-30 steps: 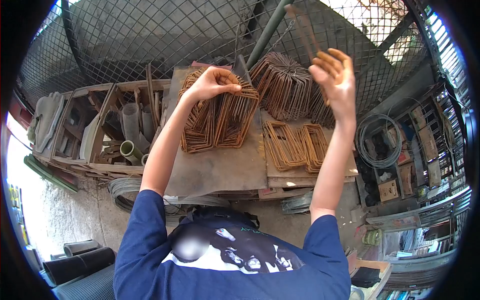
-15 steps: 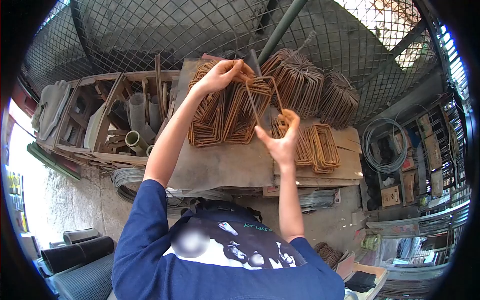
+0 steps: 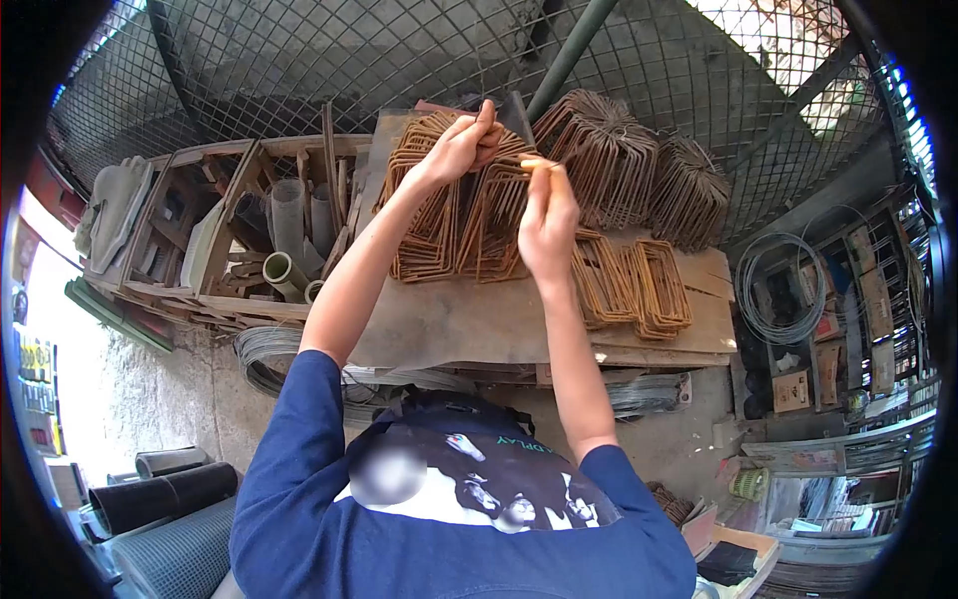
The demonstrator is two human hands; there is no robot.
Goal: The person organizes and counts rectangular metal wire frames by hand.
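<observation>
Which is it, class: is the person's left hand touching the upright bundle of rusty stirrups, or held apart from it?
Touching. The head view shows the left hand with its fingers closed over the top edge of the upright bundle of rusty stirrups, with no gap between them.

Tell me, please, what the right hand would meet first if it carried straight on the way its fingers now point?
Probably the rusty stirrup bundle that the left hand grips at the top. The right hand points up and away, fingertips already at that bundle's upper edge. Depth is unclear; the standing heap of stirrups lies just beyond.
</observation>
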